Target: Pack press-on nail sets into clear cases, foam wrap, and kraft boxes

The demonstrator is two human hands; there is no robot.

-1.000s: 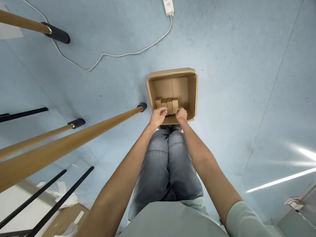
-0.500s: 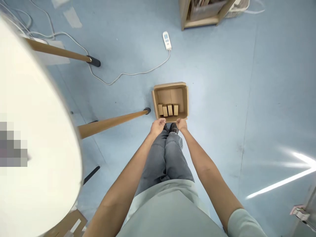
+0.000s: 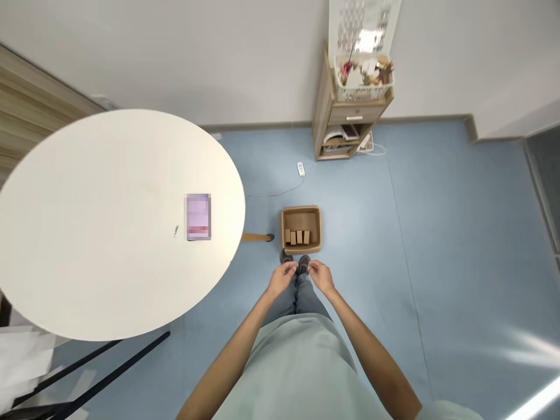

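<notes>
An open cardboard box [image 3: 301,208] stands on the floor just beyond my shoes. Several small brown blocks [image 3: 299,237] line its near side in a row. My left hand [image 3: 281,277] is in the air in front of my legs, its fingers pressed together toward the right. Facing it is my right hand [image 3: 322,276], with curled fingers drawn in close to the thumb. Nothing shows in either hand. Between the two hands is a small gap, and both are apart from the box.
On my left stands a white round table [image 3: 109,175] with a blurred-out rectangular item [image 3: 198,217] on it. One wooden table leg [image 3: 256,237] reaches the floor beside the box. A white corded device [image 3: 301,169] lies beyond the box, near a wooden cabinet [image 3: 321,116] against the wall.
My view has risen and now takes in the table top and wall. Both hands have come away from the box's near rim and up toward my body; the box stays on the floor.
</notes>
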